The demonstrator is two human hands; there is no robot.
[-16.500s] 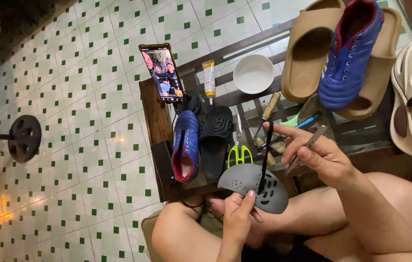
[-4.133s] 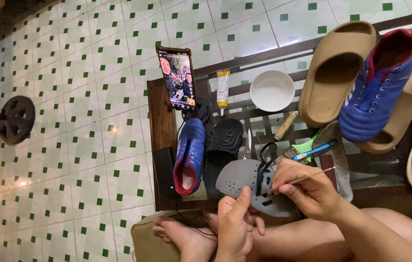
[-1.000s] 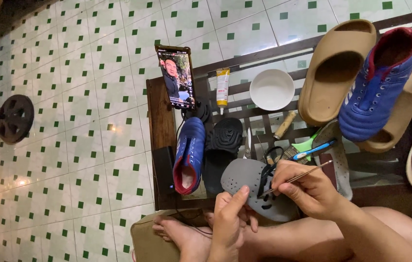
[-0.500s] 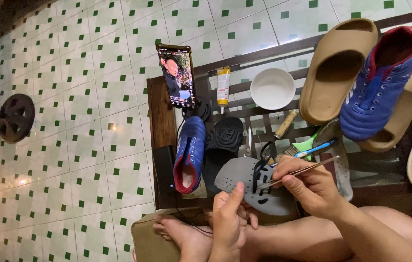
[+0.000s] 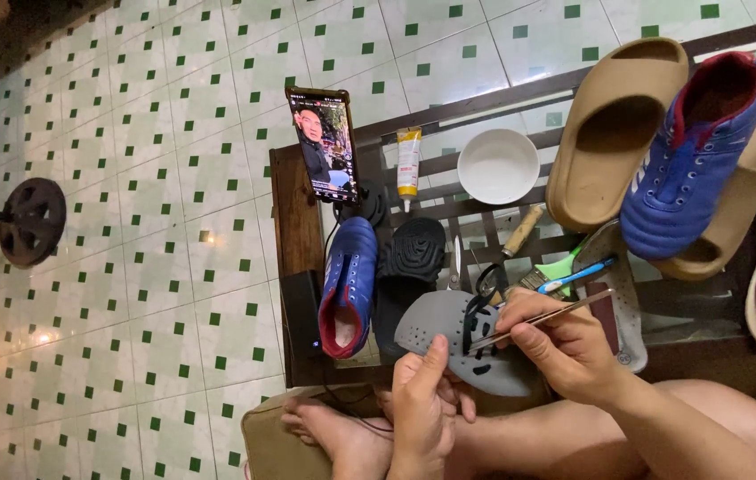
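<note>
Two hands were on one grey perforated shoe piece point(image 5: 458, 342), held over the near edge of the slatted wooden table point(image 5: 293, 222), just above the person's knees. Left hand point(image 5: 422, 413) gripped it from below, thumb up and pressed on the grey face, other fingers curled behind it & mostly hidden. Right hand point(image 5: 565, 347) pinched a thin metal tool point(image 5: 542, 320) between thumb and fingertips, its tip down at the dark strap on the piece; exact contact pt too small to tell. Scissors point(image 5: 485, 280) partly covered by the right hand, only the handles showed.

Just left of the piece: a blue-and-red boot point(image 5: 347, 284) beside a black sole point(image 5: 409, 262). Farther back: a lit phone point(image 5: 323, 144) propped upright, a glue tube point(image 5: 408, 160), a white bowl point(image 5: 498, 166). At right, a blue boot point(image 5: 694, 156) lay across tan slides point(image 5: 609, 133); another shoe was cut off by the frame edge. A weight plate point(image 5: 33, 220) sat on the tiled floor, well apart.
</note>
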